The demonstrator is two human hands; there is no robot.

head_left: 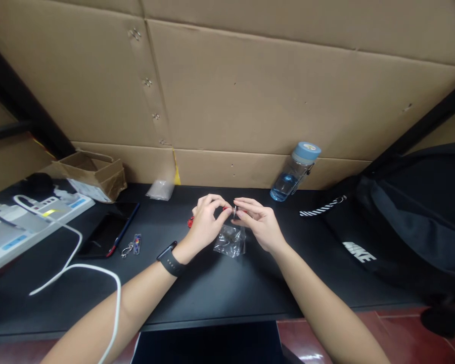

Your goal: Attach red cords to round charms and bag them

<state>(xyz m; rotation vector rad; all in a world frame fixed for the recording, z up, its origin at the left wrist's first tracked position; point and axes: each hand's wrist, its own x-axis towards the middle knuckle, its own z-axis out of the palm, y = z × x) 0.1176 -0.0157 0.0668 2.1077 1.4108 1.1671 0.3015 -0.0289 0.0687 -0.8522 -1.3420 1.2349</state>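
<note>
1. Pinching a small red-and-metal object (234, 212) between both hands, the wearer holds it above the tabletop (197, 298), near the middle of the view.
2. Left hand (205, 222): fingers curled, thumb and index tips brought together on a red part at the object's left side. A separate-looking red piece (190, 222) shows past the outer edge of this hand; whether it joins the object is hidden.
3. Right hand (263, 227): fingers nearly straight and pointing left, thumb below them, only a narrow gap between, gripping the object's right side. A trace of red shows in that gap.
4. Orientation: the metal part reads as a thin bright line, nearly edge-on, its long axis running roughly up and down in the view. Red shows to its left and right. Long axis of the whole object: cannot tell, fingers cover both sides.
5. Crumpled clear plastic bag (230, 243) on the tabletop, just on the wearer's side of the object.
6. Well to the left: charm with a metal clasp (136, 244), beside a dark-screened device (108, 230).
7. To the right, farther back: bottle (284, 186), blue lid up, near the cardboard wall (250, 101); striped strap (318, 209) nearby.
</note>
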